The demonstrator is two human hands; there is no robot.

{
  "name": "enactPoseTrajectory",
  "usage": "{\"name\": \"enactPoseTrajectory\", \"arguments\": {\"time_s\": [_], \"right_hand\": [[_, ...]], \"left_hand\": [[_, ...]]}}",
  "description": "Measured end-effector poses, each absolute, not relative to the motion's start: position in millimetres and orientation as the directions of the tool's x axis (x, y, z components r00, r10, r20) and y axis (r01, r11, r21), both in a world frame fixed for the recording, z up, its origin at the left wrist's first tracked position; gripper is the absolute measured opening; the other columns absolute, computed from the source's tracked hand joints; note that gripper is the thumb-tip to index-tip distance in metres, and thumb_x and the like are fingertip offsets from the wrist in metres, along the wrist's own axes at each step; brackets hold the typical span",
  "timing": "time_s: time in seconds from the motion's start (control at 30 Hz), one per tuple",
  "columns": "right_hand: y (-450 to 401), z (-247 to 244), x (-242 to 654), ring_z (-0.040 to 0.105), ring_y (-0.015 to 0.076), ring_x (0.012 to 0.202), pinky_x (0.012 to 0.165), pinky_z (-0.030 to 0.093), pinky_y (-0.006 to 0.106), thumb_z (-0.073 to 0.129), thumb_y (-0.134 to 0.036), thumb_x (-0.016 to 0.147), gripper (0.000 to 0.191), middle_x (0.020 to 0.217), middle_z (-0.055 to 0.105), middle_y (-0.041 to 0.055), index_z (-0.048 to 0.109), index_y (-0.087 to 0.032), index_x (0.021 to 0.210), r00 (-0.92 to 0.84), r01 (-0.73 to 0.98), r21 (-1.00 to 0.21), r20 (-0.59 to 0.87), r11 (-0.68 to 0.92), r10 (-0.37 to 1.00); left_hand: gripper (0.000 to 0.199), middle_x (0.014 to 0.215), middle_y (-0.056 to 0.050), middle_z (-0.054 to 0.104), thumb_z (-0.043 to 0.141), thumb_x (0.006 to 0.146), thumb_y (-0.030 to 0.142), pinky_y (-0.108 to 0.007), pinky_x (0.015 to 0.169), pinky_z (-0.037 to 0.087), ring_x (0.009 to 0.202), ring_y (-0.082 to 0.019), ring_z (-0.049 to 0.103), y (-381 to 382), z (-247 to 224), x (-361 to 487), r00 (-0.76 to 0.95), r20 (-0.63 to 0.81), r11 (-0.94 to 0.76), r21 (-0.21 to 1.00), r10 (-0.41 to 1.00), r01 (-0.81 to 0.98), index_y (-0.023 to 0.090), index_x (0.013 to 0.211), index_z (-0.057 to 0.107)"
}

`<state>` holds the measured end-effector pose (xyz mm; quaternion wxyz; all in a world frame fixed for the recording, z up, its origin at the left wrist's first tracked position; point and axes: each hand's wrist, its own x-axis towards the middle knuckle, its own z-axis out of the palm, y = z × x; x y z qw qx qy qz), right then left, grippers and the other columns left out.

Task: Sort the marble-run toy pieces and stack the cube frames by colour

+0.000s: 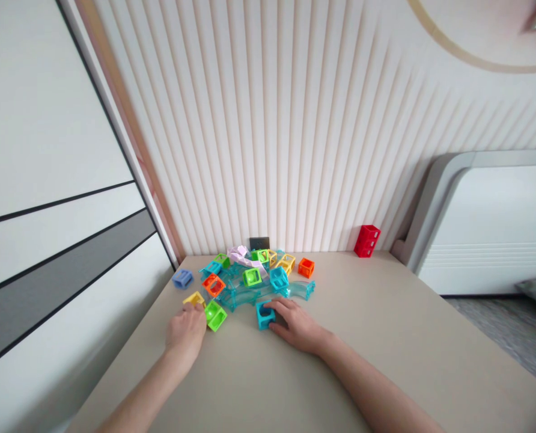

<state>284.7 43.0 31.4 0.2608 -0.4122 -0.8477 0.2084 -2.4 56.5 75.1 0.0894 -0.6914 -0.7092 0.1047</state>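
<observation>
My right hand (297, 325) is closed round the right side of a blue cube (265, 316) at the front of a toy pile. My left hand (187, 329) has its fingertips at a yellow cube (194, 299), which they partly hide; whether they grip it is unclear. Touching or very near that hand's right side lies a green cube (215, 316). Behind the hands are an orange-red cube (213, 285), another green cube (252, 277), a second blue cube (279, 278) and clear teal track pieces (245, 295).
A stack of red cubes (367, 241) stands at the back right of the beige table (385, 325). An orange cube (306, 267) and a periwinkle cube (182, 278) flank the pile. A ribbed wall rises behind; a white cabinet is at the left.
</observation>
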Motion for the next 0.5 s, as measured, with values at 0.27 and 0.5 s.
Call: {"name": "enactPoseTrajectory", "arguments": {"time_s": [0.27, 0.5], "right_hand": [[43.7, 28.3, 284.6, 0.060, 0.0237, 0.117, 0.103, 0.046, 0.038, 0.061, -0.030, 0.094, 0.041, 0.127, 0.063, 0.0073, 0.054, -0.028, 0.134, -0.525, 0.596, -0.555, 0.278, 0.581, 0.804], [41.8, 31.0, 285.4, 0.060, 0.0237, 0.117, 0.103, 0.047, 0.037, 0.061, -0.030, 0.094, 0.041, 0.128, 0.063, 0.0071, 0.054, -0.027, 0.134, -0.530, 0.611, -0.538, 0.268, 0.581, 0.805]], "left_hand": [[0.045, 0.101, -0.025, 0.073, 0.029, 0.090, -0.003, -0.038, 0.078, 0.056, 0.092, -0.030, 0.074, 62.3, 78.4, 1.4, 0.020, -0.087, -0.044, -0.283, 0.996, 0.958, 0.003, 0.113, 0.068], [0.033, 0.113, -0.024, 0.071, 0.051, 0.085, 0.009, -0.037, 0.083, 0.054, 0.103, -0.030, 0.071, 62.9, 79.8, 1.4, 0.080, -0.133, -0.117, -0.302, 0.988, 0.946, 0.006, 0.115, 0.066]]}}
